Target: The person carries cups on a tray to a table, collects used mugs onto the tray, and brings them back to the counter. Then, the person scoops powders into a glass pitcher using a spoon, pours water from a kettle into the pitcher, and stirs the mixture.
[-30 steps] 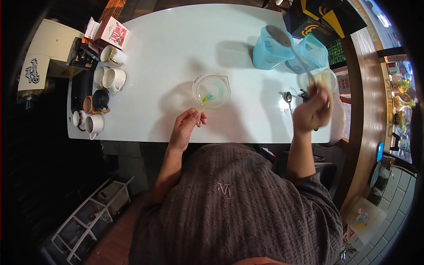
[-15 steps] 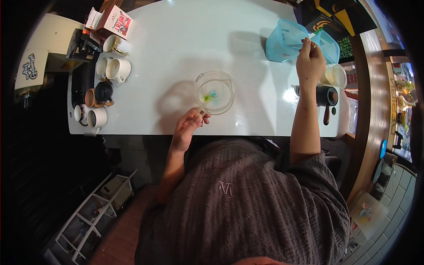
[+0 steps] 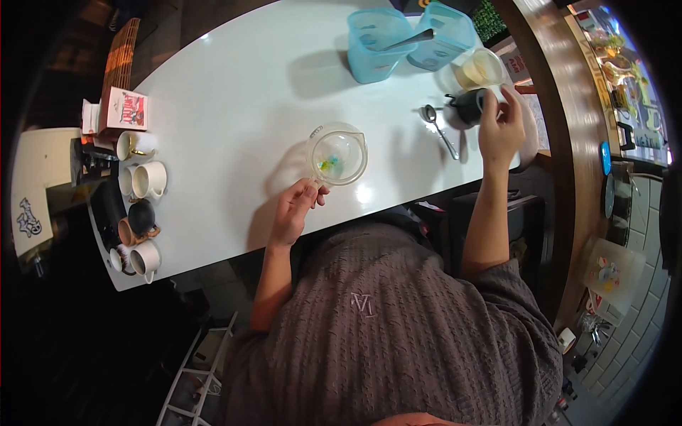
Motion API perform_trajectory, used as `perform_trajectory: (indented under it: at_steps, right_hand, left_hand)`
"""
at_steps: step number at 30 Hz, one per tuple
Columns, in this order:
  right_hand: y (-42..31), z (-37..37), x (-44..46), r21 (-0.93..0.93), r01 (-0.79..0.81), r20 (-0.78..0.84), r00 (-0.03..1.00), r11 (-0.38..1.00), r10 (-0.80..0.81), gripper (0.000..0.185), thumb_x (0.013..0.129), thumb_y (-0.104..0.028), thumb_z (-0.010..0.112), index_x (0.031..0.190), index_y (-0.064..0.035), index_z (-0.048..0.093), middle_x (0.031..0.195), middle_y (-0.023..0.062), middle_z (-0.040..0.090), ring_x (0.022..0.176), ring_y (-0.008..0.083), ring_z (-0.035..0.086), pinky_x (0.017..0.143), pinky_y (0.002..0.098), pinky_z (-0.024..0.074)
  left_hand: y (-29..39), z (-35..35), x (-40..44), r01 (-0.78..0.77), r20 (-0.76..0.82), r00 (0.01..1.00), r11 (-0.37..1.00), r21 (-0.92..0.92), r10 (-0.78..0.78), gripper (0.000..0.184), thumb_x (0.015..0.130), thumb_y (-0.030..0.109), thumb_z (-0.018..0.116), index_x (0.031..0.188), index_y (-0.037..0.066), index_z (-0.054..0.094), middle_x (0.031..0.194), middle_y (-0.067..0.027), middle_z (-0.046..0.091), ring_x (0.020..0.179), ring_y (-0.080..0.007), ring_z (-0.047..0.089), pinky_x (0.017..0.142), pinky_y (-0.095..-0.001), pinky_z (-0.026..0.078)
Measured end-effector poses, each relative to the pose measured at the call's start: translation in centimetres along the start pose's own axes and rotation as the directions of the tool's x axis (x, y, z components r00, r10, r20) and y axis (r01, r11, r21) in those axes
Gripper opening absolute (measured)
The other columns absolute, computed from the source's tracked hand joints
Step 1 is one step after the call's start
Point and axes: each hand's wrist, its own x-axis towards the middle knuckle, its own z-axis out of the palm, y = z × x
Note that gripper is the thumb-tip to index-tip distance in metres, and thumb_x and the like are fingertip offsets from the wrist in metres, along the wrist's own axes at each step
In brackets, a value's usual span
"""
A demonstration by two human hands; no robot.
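Note:
My left hand (image 3: 293,210) grips the handle of a clear glass measuring jug (image 3: 352,179) above the white table. Small green and blue bits of something show at the jug's bottom. My right hand (image 3: 501,131) is at the right side, thumb and fingers apart, at the edge of a small black pot (image 3: 465,108); I cannot tell whether it touches the pot. A metal spoon (image 3: 443,133) lies left of the pot. Behind stand two translucent blue containers (image 3: 374,60), with a dark-handled utensil (image 3: 408,40) resting across them.
A clear tub with pale contents (image 3: 483,69) stands behind the black pot. Along the left edge are several mugs (image 3: 150,179), a dark round pot (image 3: 141,215) and a red-and-white box (image 3: 128,109). A wooden ledge (image 3: 543,71) runs along the right.
My right hand has left the utensil at the blue containers and come down towards the black pot. The view has turned, and my left hand still holds the jug.

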Motion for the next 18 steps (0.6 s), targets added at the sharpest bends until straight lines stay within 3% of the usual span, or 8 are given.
perform_trajectory:
  at_steps: [3, 4, 5, 6, 8, 11, 14, 18]
  right_hand:
    - [7.3, -2.3, -0.1, -0.19, 0.093, -0.124, 0.985, 0.977, -0.118, 0.042, 0.086, -0.032, 0.069, 0.108, 0.0025, 0.062, 0.082, 0.0114, 0.066, 0.069, 0.0155, 0.059, 0.066, 0.0307, 0.0474]
    - [8.3, -3.1, -0.4, -0.143, -0.122, 0.045, 0.99, 0.982, 0.13, 0.043, 0.086, -0.035, 0.067, 0.107, 0.0023, 0.063, 0.085, 0.013, 0.066, 0.073, 0.017, 0.06, 0.068, 0.032, 0.0475]
    - [9.9, -3.6, -0.8, -0.135, -0.337, 0.222, 0.906, 0.932, 0.36, 0.045, 0.087, -0.038, 0.065, 0.106, 0.002, 0.063, 0.087, 0.0146, 0.066, 0.077, 0.0185, 0.061, 0.07, 0.0332, 0.0475]
    - [14.0, -2.8, -1.3, 0.009, -0.369, 0.311, 0.884, 0.929, 0.348, 0.047, 0.09, -0.041, 0.06, 0.103, 0.0038, 0.064, 0.088, 0.0133, 0.066, 0.077, 0.0176, 0.06, 0.07, 0.0314, 0.0473]
    - [12.9, -3.2, -1.3, 0.163, -0.465, 0.512, 0.794, 0.87, 0.329, 0.04, 0.096, -0.036, 0.054, 0.1, 0.0028, 0.063, 0.074, 0.0017, 0.058, 0.064, 0.0095, 0.051, 0.059, 0.0244, 0.0401]
    - [13.0, -2.8, -1.0, 0.186, -0.59, 0.643, 0.678, 0.786, 0.357, 0.038, 0.097, -0.036, 0.051, 0.094, -0.0001, 0.063, 0.068, -0.0006, 0.054, 0.059, 0.0073, 0.047, 0.054, 0.0226, 0.037]
    - [12.0, -2.5, -1.3, 0.235, -0.712, 0.697, 0.598, 0.662, 0.395, 0.04, 0.096, -0.037, 0.053, 0.09, 0.0014, 0.062, 0.065, -0.0012, 0.051, 0.057, 0.0057, 0.045, 0.053, 0.0217, 0.0342]
    - [13.0, -1.1, -2.3, 0.382, -0.707, 0.658, 0.661, 0.596, 0.361, 0.04, 0.098, -0.035, 0.051, 0.092, 0.0035, 0.06, 0.064, -0.0024, 0.047, 0.056, 0.0048, 0.04, 0.051, 0.0216, 0.0309]
  left_hand:
    - [-0.2, 2.2, 1.4, 0.006, 0.022, 1.0, 0.999, 0.05, -0.007, 0.031, 0.098, 0.029, 0.05, 0.095, 0.001, 0.064, 0.087, -0.0022, 0.063, 0.076, -0.0067, 0.051, 0.068, -0.0224, 0.038]
    - [-0.3, 3.0, 1.8, 0.026, 0.03, 0.999, 0.998, 0.059, -0.028, 0.033, 0.098, 0.03, 0.05, 0.093, 0.001, 0.064, 0.086, -0.0022, 0.062, 0.076, -0.0065, 0.05, 0.068, -0.0225, 0.038]
    - [-0.6, 3.8, 2.1, 0.029, 0.027, 0.999, 0.997, 0.065, -0.031, 0.033, 0.098, 0.03, 0.05, 0.093, 0.001, 0.064, 0.086, -0.0022, 0.062, 0.076, -0.0065, 0.05, 0.068, -0.0225, 0.038]
    - [-0.9, 4.4, 2.4, 0.053, 0.04, 0.998, 0.996, 0.065, -0.056, 0.035, 0.098, 0.031, 0.048, 0.096, 0.0, 0.063, 0.088, -0.0043, 0.062, 0.078, -0.0082, 0.051, 0.07, -0.0234, 0.039]
    - [-1.7, 5.9, 3.0, 0.078, 0.052, 0.995, 0.994, 0.072, -0.082, 0.037, 0.098, 0.031, 0.046, 0.099, -0.002, 0.062, 0.091, -0.0064, 0.062, 0.08, -0.0099, 0.052, 0.073, -0.0243, 0.039]
    - [-2.6, 7.8, 3.5, 0.084, 0.034, 0.996, 0.996, 0.02, -0.085, 0.039, 0.099, 0.033, 0.045, 0.101, -0.002, 0.061, 0.092, -0.0072, 0.062, 0.08, -0.0107, 0.053, 0.073, -0.0246, 0.04]
    - [-3.2, 9.3, 3.8, 0.111, 0.004, 0.994, 0.994, 0.004, -0.111, 0.04, 0.1, 0.035, 0.043, 0.104, -0.001, 0.059, 0.094, -0.0083, 0.062, 0.079, -0.0114, 0.054, 0.071, -0.0246, 0.041]
    - [-3.6, 10.4, 3.7, 0.136, -0.057, 0.989, 0.991, 0.016, -0.135, 0.041, 0.101, 0.036, 0.042, 0.108, -0.001, 0.058, 0.094, -0.0084, 0.062, 0.078, -0.0111, 0.054, 0.07, -0.0238, 0.041]
